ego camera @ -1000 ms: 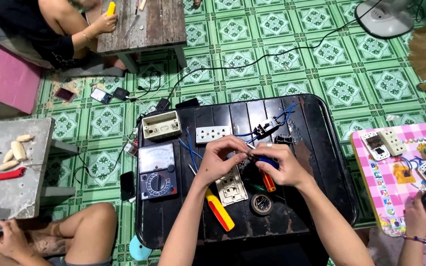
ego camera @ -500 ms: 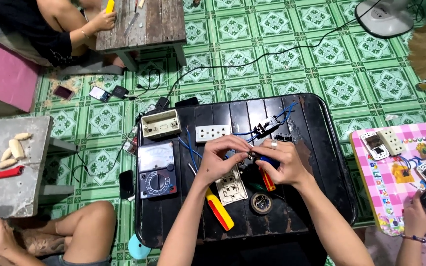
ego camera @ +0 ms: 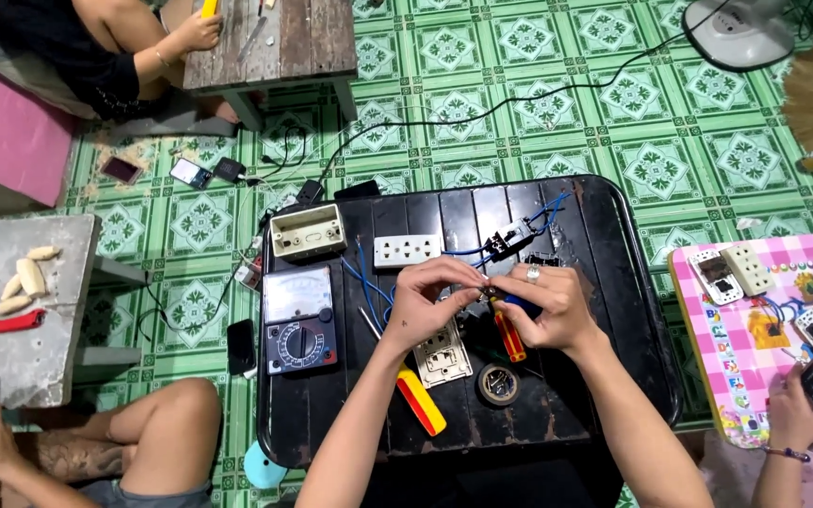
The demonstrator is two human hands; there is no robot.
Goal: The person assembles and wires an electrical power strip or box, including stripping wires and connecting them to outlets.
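On the black tray (ego camera: pixel 613 282), a boxy meter (ego camera: pixel 299 320) with a round dial lay at the left, just beside a cream socket plate (ego camera: pixel 441 356). Above the plate the left hand (ego camera: pixel 430 301) curled inward, fingertips pinched on a small part (ego camera: pixel 487 291) too tiny to make out. The right hand (ego camera: pixel 548 306), wearing a ring, met it fingertip to fingertip, closed around an orange-handled screwdriver (ego camera: pixel 510 334) pointing downward. A roll of dark tape (ego camera: pixel 499 384) sat just below. Blue wires (ego camera: pixel 543 212) trailed beyond.
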